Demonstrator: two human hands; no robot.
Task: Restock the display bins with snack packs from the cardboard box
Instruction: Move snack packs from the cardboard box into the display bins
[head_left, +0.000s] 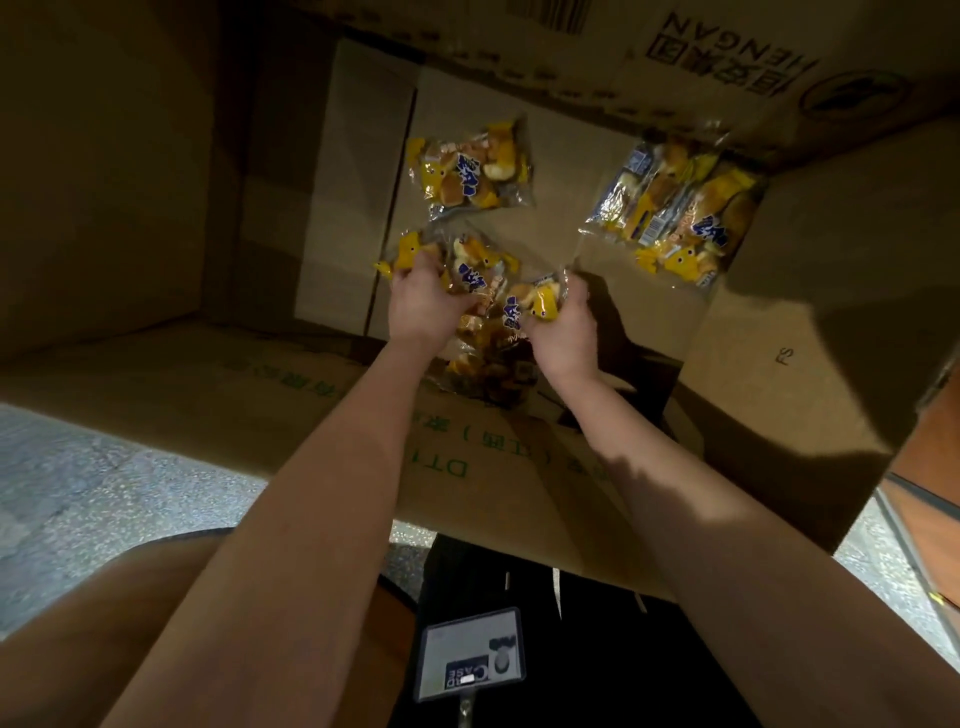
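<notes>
Deep in the nearly empty cardboard box (779, 364), the left hand (421, 306) and right hand (563, 327) clutch snack packs (478, 280); loose packs (470, 166) remain, display bins unseen, so restocking seems far along.

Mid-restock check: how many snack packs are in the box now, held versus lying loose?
Left-hand pack, gripped by the left hand: 1
Right-hand pack, gripped by the right hand: 1
Lone pack on the cardboard box floor: 1
Overlapping packs by the right wall: 2, apparently
Total: 5; the dim bunch between the wrists may hide more.
</notes>
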